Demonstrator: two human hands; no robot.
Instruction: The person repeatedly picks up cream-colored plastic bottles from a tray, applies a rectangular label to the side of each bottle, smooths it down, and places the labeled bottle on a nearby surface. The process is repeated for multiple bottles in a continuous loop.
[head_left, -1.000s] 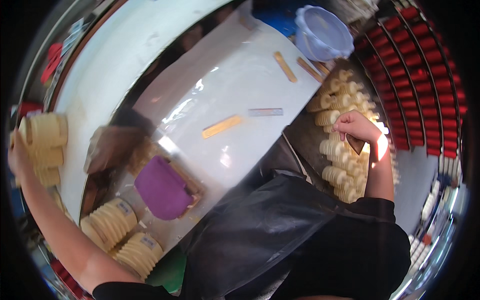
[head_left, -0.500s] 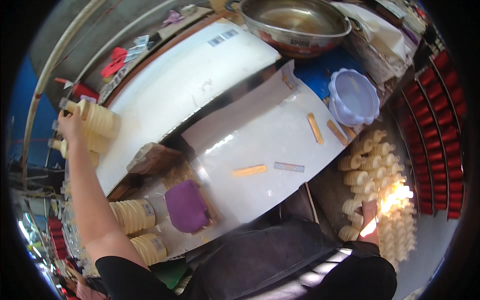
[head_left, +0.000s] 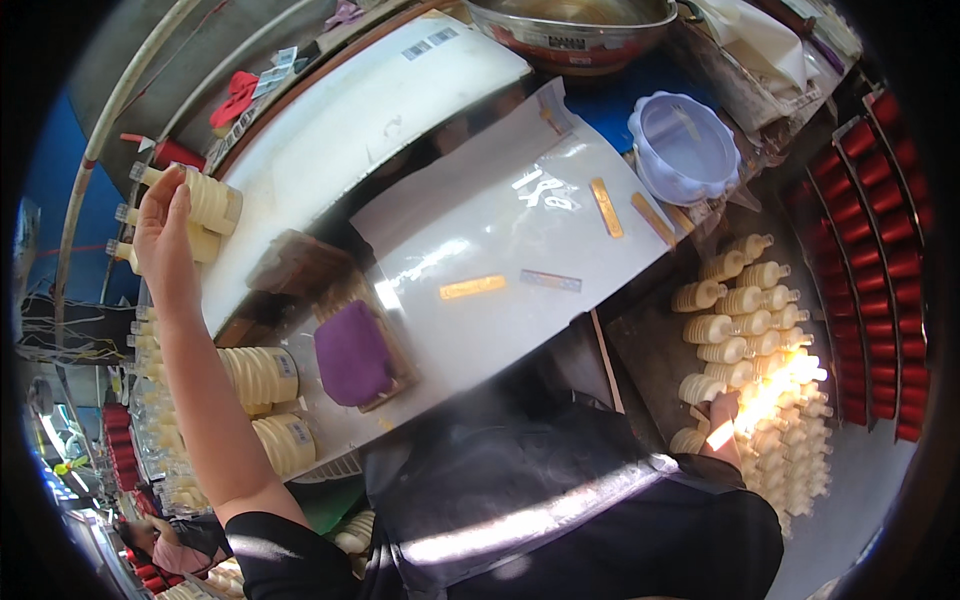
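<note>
At the far left, my left hand [head_left: 165,230] is raised, its fingers closed around the shoulder of a cream ribbed bottle [head_left: 215,202]. The bottle lies on its side with a clear narrow neck, above similar bottles [head_left: 205,245]. Far to the right, my right hand [head_left: 718,408] reaches down into a stack of the same bottles [head_left: 740,300]. Its fingers close at the neck end of one cream ribbed bottle [head_left: 698,388]. Bright sunlight hides part of that stack beside the hand.
A white sheet [head_left: 500,240] on the table bears several small gold and grey strips [head_left: 472,288]. Near my left arm sits a purple pad [head_left: 352,352]. A scalloped lilac bowl [head_left: 690,145] and a large metal pan [head_left: 580,40] stand behind. Red racks [head_left: 880,250] line the right.
The view has shifted, with the table sliding up and left in it. My left hand has moved slightly inward along the upper left bottle. My right hand stays among the right-hand bottles.
</note>
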